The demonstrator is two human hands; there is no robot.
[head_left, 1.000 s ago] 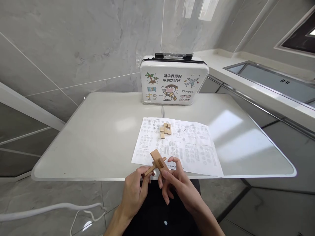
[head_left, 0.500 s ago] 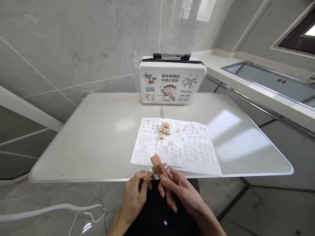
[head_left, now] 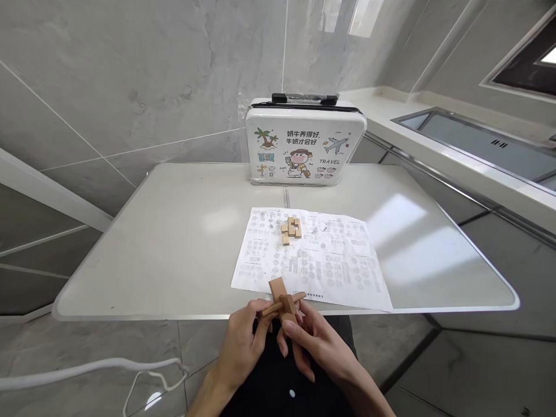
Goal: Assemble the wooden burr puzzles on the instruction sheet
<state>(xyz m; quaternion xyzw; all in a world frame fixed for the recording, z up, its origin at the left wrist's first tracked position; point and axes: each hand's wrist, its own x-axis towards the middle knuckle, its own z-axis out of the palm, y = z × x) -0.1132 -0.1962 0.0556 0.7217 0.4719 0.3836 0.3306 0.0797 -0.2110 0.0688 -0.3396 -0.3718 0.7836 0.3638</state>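
Just past the table's front edge, both hands hold a small cross of interlocking wooden puzzle pieces (head_left: 278, 288). My left hand (head_left: 242, 341) is closed, pinching the left end of a thin wooden stick (head_left: 272, 309) that crosses the other pieces. My right hand (head_left: 319, 341) grips the lower end of the wider pieces between thumb and fingers. The stick's other end sticks out on the right, above the right fingers. Further back, several light wooden blocks (head_left: 291, 227) lie together on a printed paper sheet (head_left: 269, 272). My fingers hide part of the joint.
A white carry case (head_left: 306, 142) with cartoon prints stands at the table's back, against the wall. The paper lies on the white table (head_left: 143, 249). A counter with a sink (head_left: 482, 139) runs along the right. A white cable (head_left: 108, 365) hangs at lower left.
The stick has shifted to the right, and more of it shows beyond the wider pieces. My left hand has moved slightly right with it. The blocks on the paper stay put.
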